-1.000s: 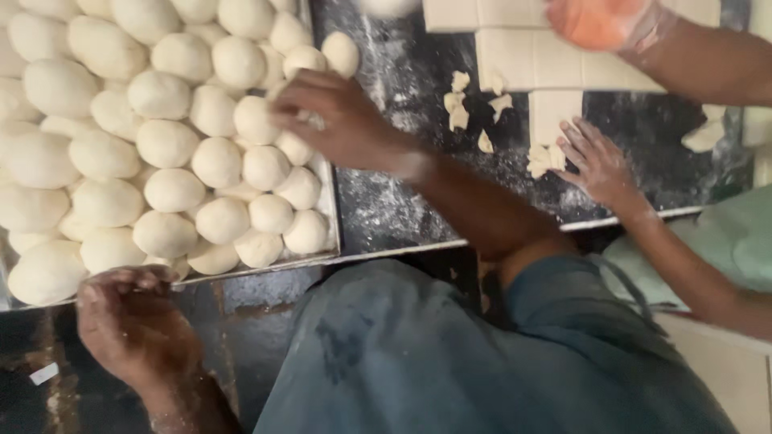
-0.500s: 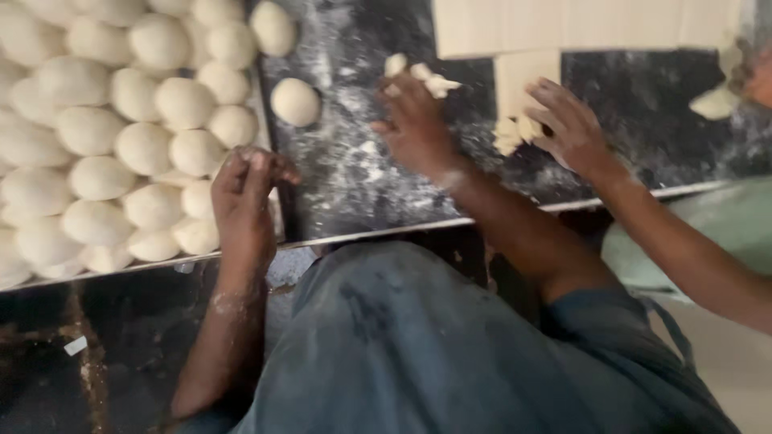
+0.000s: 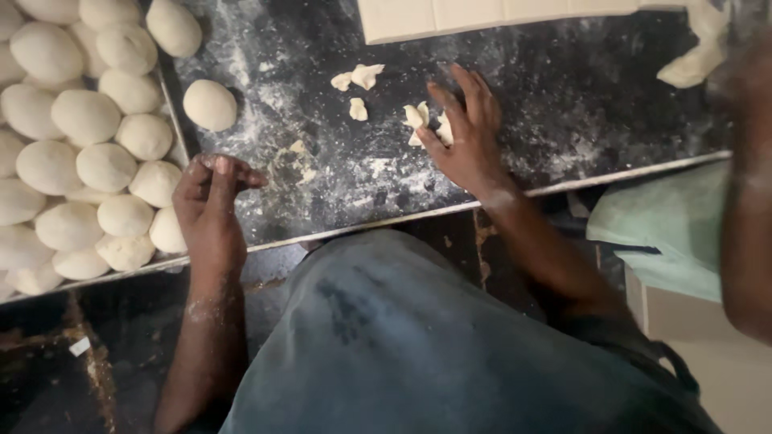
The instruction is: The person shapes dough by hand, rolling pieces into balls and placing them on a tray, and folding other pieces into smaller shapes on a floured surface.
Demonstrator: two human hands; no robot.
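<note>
Now right hand spread flat beside dough scraps on floured table, left hand loosely curled, empty, below lone dough ball

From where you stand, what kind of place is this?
Probably a bakery's dough bench: a tray packed with dough balls, a dark floured worktop, and small dough scraps by the right hand.

The left hand has come off the packed dough balls at the frame's left and now rests at the surface edge, fingers curled. The right hand has slid right to the dough scraps, centre top. The co-worker's hands have left there.
</note>
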